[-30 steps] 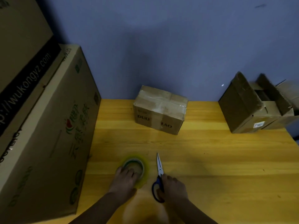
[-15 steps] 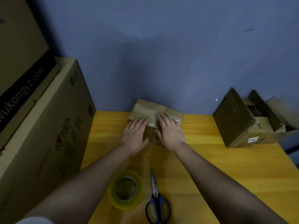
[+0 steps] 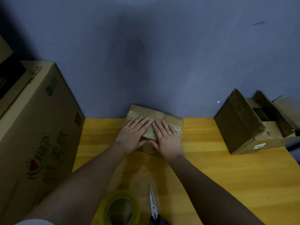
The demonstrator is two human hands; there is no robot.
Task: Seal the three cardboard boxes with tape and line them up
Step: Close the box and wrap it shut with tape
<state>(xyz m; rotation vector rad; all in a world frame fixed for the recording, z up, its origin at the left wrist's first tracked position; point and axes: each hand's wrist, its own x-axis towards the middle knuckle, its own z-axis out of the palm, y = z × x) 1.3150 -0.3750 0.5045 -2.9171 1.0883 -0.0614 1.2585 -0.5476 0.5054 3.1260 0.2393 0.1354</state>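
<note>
A small taped cardboard box (image 3: 170, 120) sits at the far edge of the yellow wooden table (image 3: 227, 176), against the blue wall. My left hand (image 3: 132, 135) and my right hand (image 3: 167, 137) both lie flat on its top, fingers straight and side by side. An open cardboard box (image 3: 240, 127) with raised flaps stands at the far right, and part of another box (image 3: 287, 109) shows behind it. A roll of yellowish clear tape (image 3: 121, 208) lies near me, with blue-handled scissors (image 3: 153, 205) just to its right.
A large printed carton (image 3: 37, 143) stands along the table's left side, with another dark-banded carton (image 3: 8, 73) on top of it. The table's right edge runs diagonally at the far right.
Both hands left the tape roll and scissors and reached forward onto the small box's top. Since half a second ago they have stayed flat on it.
</note>
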